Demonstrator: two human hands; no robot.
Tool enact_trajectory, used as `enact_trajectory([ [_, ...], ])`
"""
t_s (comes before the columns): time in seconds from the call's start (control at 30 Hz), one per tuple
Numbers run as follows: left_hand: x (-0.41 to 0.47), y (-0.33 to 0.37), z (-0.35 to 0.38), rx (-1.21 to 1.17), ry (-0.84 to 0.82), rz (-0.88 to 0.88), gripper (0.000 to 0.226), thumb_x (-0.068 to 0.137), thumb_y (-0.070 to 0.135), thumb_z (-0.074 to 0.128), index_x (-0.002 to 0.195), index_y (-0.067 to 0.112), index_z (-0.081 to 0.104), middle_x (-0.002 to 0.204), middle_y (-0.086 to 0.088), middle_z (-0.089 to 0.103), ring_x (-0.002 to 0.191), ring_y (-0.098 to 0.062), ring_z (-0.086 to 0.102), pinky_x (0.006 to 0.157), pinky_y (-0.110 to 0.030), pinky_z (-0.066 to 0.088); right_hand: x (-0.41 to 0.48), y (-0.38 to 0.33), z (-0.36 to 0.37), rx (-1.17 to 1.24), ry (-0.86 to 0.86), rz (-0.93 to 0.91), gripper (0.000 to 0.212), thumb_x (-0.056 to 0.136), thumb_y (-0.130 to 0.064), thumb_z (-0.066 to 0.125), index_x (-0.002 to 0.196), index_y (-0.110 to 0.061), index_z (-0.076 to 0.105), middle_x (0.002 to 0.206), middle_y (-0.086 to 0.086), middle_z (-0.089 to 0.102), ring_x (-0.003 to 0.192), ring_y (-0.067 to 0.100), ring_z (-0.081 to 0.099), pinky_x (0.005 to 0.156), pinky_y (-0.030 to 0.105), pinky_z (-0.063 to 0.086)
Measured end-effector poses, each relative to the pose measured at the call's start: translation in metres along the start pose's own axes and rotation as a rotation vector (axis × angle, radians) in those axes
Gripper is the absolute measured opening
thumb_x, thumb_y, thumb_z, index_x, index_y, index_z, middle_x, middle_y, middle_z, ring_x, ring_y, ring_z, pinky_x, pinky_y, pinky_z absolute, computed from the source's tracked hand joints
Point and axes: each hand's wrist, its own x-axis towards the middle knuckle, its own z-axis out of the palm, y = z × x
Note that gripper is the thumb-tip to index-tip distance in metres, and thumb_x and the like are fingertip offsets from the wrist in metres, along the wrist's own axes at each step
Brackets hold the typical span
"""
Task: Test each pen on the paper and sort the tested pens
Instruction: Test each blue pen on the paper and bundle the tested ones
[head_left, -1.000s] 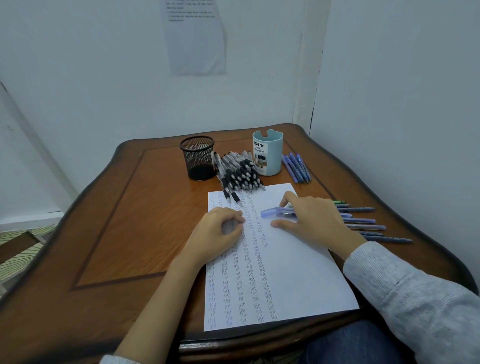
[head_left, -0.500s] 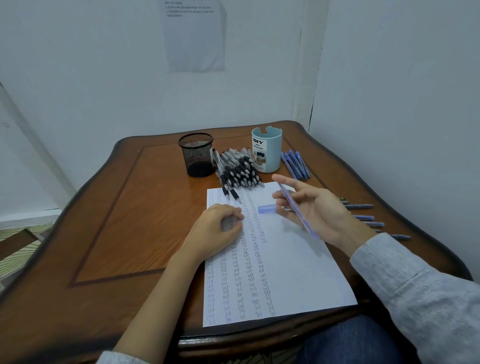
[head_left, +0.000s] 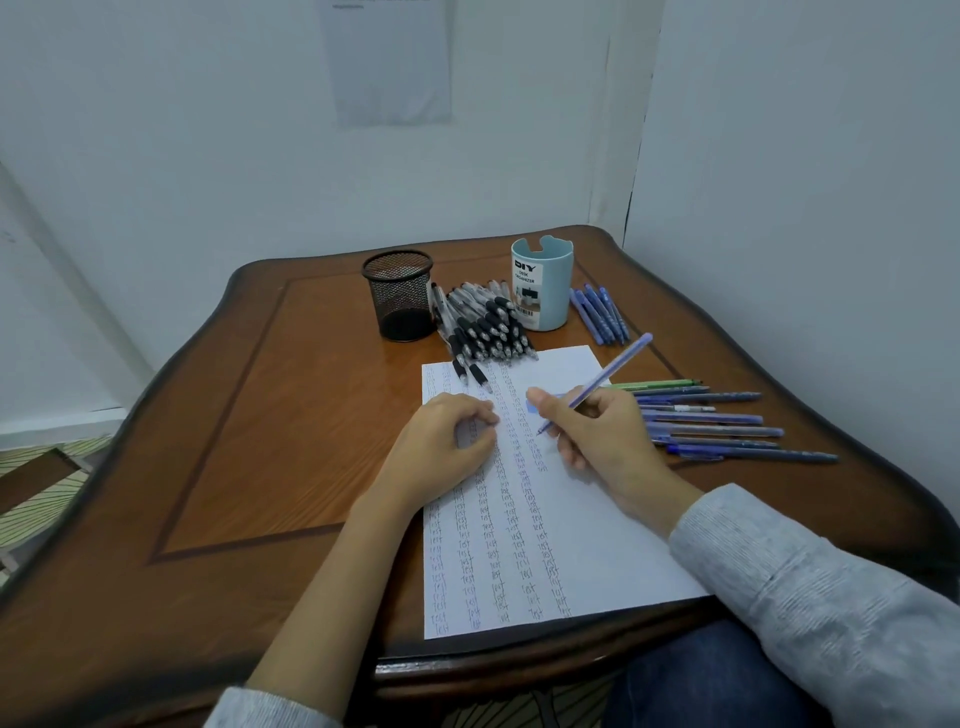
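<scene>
A white paper (head_left: 597, 530) covered in columns of handwritten "test" lies on the wooden table (head_left: 270, 426). My right hand (head_left: 597, 436) grips a light purple pen (head_left: 613, 369), its tip down at the paper and its end pointing up to the right. A blue cap (head_left: 535, 406) shows just behind my thumb. My left hand (head_left: 441, 447) rests on the sheet's left part with fingers curled, holding nothing. Several blue pens and a green one (head_left: 717, 421) lie in a row right of the paper. A pile of black pens (head_left: 483, 327) sits above the paper.
A black mesh cup (head_left: 400, 296) and a light blue desk organizer cup (head_left: 543, 283) stand at the back of the table. Several blue pens (head_left: 597, 314) lie right of the organizer. Walls close in behind and to the right.
My right hand took the purple pen off the paper, turned it over, and brought its tip down to the sheet in a writing grip. The left hand stayed put.
</scene>
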Motion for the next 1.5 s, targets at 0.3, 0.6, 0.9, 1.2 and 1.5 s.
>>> enact_trajectory([
  [0.3,0.0,0.0,-0.001,0.016,-0.001,0.006,0.015,0.088,0.018,0.064,0.102,0.019,0.069,0.114,0.008,0.066,0.11,-0.005,0.054,0.095,-0.023,0.04,-0.004,0.005,0.004,-0.01,0.049,-0.096,0.041,0.081,-0.036,0.073,0.069,-0.004,0.05,0.056,0.018,0.06,0.03,0.019,0.045,0.03,0.02,0.033],
  [0.6,0.001,0.0,0.0,0.011,-0.009,0.001,0.016,0.089,0.017,0.063,0.104,0.016,0.069,0.115,0.006,0.066,0.111,-0.003,0.054,0.094,-0.019,0.038,-0.003,0.014,0.004,-0.191,0.127,-0.191,0.035,0.085,0.002,0.059,0.055,-0.006,0.041,0.043,0.009,0.045,0.027,0.007,0.041,0.033,0.016,0.03],
  [0.9,0.0,-0.001,0.0,0.003,-0.008,0.0,0.015,0.088,0.017,0.063,0.101,0.021,0.068,0.113,0.009,0.065,0.111,-0.004,0.054,0.096,-0.023,0.04,-0.001,0.017,0.004,-0.218,0.106,-0.231,0.027,0.081,0.004,0.059,0.058,-0.002,0.045,0.043,0.006,0.038,0.032,0.008,0.043,0.037,0.016,0.035],
  [1.2,0.001,0.0,0.001,0.011,-0.012,-0.005,0.015,0.088,0.018,0.064,0.102,0.022,0.068,0.113,0.01,0.065,0.11,-0.003,0.054,0.094,-0.018,0.037,0.0,0.017,0.006,-0.229,0.096,-0.265,0.033,0.078,0.007,0.059,0.054,-0.005,0.04,0.044,0.004,0.033,0.04,0.019,0.041,0.037,0.017,0.034],
  [1.5,0.001,-0.001,0.001,0.007,-0.011,0.008,0.015,0.088,0.018,0.063,0.102,0.02,0.069,0.112,0.011,0.065,0.111,-0.004,0.055,0.097,-0.024,0.041,0.001,0.019,0.004,-0.204,0.104,-0.271,0.038,0.079,0.008,0.058,0.053,-0.008,0.037,0.043,0.003,0.032,0.039,0.019,0.04,0.039,0.016,0.032],
])
